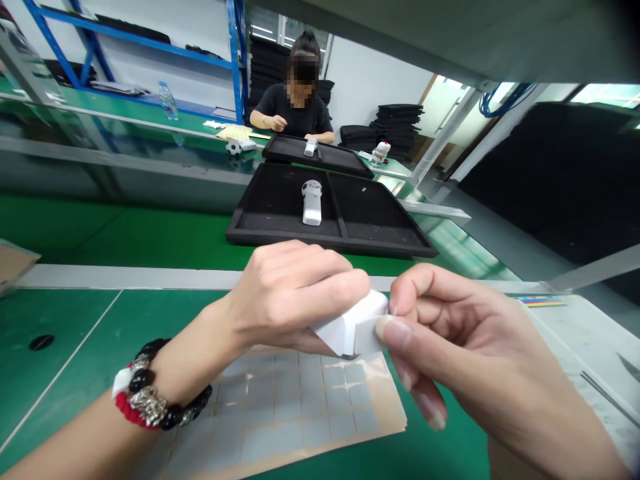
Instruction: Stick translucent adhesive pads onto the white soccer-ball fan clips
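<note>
My left hand (295, 297) is wrapped over a white plastic device (369, 307), and its fingers hide most of it. At the device's end, thumb and forefinger of my right hand (460, 333) pinch a small pale square sticker (366, 335), which lies along the end face. I cannot tell how much of the sticker is stuck down. Below both hands, a tan sheet (394, 400) bearing rows of grey squares rests on the green table (60, 393). A beaded bracelet (150, 393) is on my left wrist.
Beyond the hands, a black divided tray (385, 220) holds a white device with a rounded head (313, 203). A second tray (340, 157) lies behind it, where a co-worker (300, 100) sits. Tweezers (607, 397) lie at the right. A metal post (445, 137) stands right.
</note>
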`<act>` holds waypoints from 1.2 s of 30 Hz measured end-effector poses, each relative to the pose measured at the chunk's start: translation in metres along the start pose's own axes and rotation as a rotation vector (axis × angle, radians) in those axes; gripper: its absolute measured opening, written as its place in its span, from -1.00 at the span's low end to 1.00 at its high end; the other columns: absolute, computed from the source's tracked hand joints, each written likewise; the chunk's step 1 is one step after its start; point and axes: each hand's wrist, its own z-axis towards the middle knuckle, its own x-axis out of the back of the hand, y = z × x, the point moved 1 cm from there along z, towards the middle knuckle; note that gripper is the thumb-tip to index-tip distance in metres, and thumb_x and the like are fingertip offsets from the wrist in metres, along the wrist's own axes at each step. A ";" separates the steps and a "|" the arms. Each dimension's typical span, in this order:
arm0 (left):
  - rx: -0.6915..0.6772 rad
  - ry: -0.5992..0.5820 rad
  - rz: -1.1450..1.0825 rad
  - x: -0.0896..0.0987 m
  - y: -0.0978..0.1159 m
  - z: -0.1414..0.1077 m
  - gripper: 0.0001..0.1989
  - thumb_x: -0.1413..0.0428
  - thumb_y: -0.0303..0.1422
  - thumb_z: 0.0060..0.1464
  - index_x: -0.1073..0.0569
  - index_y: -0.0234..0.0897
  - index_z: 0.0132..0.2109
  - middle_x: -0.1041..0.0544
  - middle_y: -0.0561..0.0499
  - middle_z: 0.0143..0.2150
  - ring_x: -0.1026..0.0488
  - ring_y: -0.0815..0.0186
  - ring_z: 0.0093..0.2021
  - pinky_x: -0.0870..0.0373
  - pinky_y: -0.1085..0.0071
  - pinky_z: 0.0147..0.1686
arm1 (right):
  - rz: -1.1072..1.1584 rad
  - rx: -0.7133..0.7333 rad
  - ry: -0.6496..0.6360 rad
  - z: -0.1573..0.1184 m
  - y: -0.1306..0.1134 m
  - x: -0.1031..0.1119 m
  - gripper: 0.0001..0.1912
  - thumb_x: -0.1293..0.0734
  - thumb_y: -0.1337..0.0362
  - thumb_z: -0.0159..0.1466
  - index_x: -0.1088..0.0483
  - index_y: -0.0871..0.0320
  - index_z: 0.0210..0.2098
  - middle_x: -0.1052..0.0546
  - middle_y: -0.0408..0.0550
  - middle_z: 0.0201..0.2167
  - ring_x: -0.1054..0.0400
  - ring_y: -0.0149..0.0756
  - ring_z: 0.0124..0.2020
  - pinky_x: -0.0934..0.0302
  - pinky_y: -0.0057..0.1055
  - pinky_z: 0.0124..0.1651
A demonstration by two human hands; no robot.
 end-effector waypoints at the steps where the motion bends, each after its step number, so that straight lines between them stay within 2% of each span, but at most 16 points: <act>1: 0.000 0.002 0.000 0.000 0.000 0.000 -0.74 0.01 -0.18 0.29 -0.36 -0.29 -0.26 -0.52 0.02 -0.43 -0.44 0.41 -0.49 -0.33 0.48 -0.45 | 0.001 -0.003 0.017 -0.001 0.000 0.000 -0.71 -0.55 0.28 0.13 -0.33 0.13 -0.41 -0.46 -0.30 -0.66 -0.24 -0.61 -0.70 -0.16 -0.76 -0.63; 7: 0.009 0.011 -0.014 -0.001 0.001 -0.001 -0.74 0.02 -0.18 0.30 -0.35 -0.28 -0.26 -0.53 0.02 -0.42 -0.45 0.41 -0.49 -0.34 0.47 -0.45 | 0.014 0.007 0.020 -0.001 0.000 -0.001 -0.73 -0.53 0.25 0.17 -0.34 0.12 -0.42 -0.46 -0.29 -0.66 -0.25 -0.62 -0.70 -0.15 -0.78 -0.63; 11: 0.013 0.030 -0.033 -0.002 0.001 -0.002 -0.75 -0.01 -0.18 0.28 -0.35 -0.29 -0.23 -0.53 0.01 -0.41 -0.44 0.40 -0.49 -0.35 0.45 -0.46 | 0.015 0.038 -0.072 0.004 0.004 0.003 -0.74 -0.47 0.19 0.25 -0.33 0.12 -0.40 -0.44 -0.27 -0.66 -0.24 -0.60 -0.71 -0.14 -0.77 -0.66; 14: 0.015 0.032 -0.037 -0.003 0.000 -0.002 -0.76 -0.01 -0.19 0.28 -0.34 -0.29 -0.23 -0.52 0.01 -0.42 -0.46 0.39 -0.48 -0.36 0.45 -0.46 | 0.025 0.046 -0.107 0.007 0.005 0.005 -0.75 -0.49 0.24 0.22 -0.33 0.12 -0.40 -0.45 -0.27 -0.65 -0.25 -0.59 -0.70 -0.13 -0.77 -0.67; 17: 0.014 0.035 -0.036 -0.003 0.000 -0.002 -0.76 0.00 -0.20 0.29 -0.34 -0.29 -0.24 -0.53 0.01 -0.42 -0.46 0.39 -0.49 -0.36 0.45 -0.47 | 0.060 0.017 -0.063 0.005 0.004 0.002 -0.73 -0.53 0.30 0.17 -0.33 0.12 -0.42 -0.46 -0.29 -0.65 -0.25 -0.61 -0.70 -0.11 -0.79 -0.66; 20: 0.015 0.025 -0.023 -0.002 0.000 -0.001 -0.75 0.01 -0.20 0.29 -0.34 -0.29 -0.26 -0.52 0.02 -0.43 -0.45 0.40 -0.50 -0.36 0.45 -0.47 | 0.063 0.002 -0.001 0.001 0.003 -0.001 -0.71 -0.53 0.27 0.16 -0.32 0.13 -0.43 -0.45 -0.29 -0.67 -0.24 -0.62 -0.70 -0.11 -0.79 -0.65; 32: 0.004 0.013 -0.014 -0.002 0.001 -0.001 -0.74 0.01 -0.18 0.28 -0.36 -0.28 -0.26 -0.53 0.02 -0.43 -0.46 0.39 -0.49 -0.38 0.44 -0.47 | -0.012 -0.016 0.025 0.000 -0.002 -0.003 -0.69 -0.56 0.30 0.11 -0.31 0.13 -0.43 -0.44 -0.29 -0.68 -0.24 -0.59 -0.71 -0.14 -0.75 -0.65; 36: 0.005 0.006 -0.003 -0.001 0.000 0.000 -0.74 0.00 -0.17 0.28 -0.36 -0.26 -0.27 -0.52 0.03 -0.45 -0.45 0.40 -0.51 -0.38 0.46 -0.48 | -0.051 0.014 0.041 -0.002 -0.001 -0.003 -0.72 -0.54 0.20 0.15 -0.36 0.13 -0.43 -0.47 -0.26 -0.66 -0.24 -0.56 -0.71 -0.18 -0.70 -0.65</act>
